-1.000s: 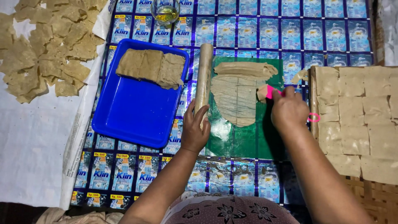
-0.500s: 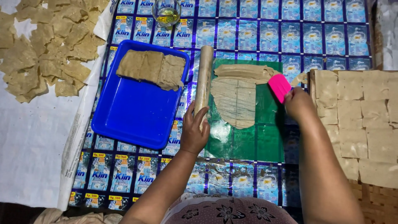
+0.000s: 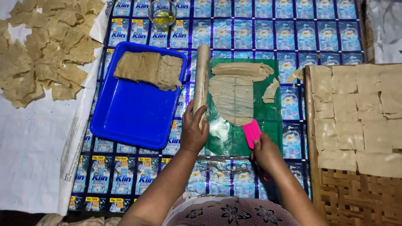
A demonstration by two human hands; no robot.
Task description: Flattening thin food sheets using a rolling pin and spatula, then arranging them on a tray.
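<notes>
We work over a surface lined with rows of blue printed sachets. At nine o'clock a white sheet carries a heap of dried dough pieces, filling the ten o'clock corner. At three o'clock a woven tray holds square dough sheets laid edge to edge. Left of centre lies a blue tray, with a slab of folded dough at its twelve o'clock end. Just right of it, at the centre, is a green cutting mat; on it lies a flat sheet of rolled dough, with a folded strip touching its far edge and small scraps at its two o'clock side.

A wooden rolling pin lies along the mat's left edge, pointing to twelve o'clock. Our left hand is closed around its near end. Our right hand, at the mat's five o'clock corner, grips a pink scraper, whose blade sits just below the near edge of the flat dough; we cannot tell whether it touches. At twelve o'clock stands a small glass of yellowish oil.
</notes>
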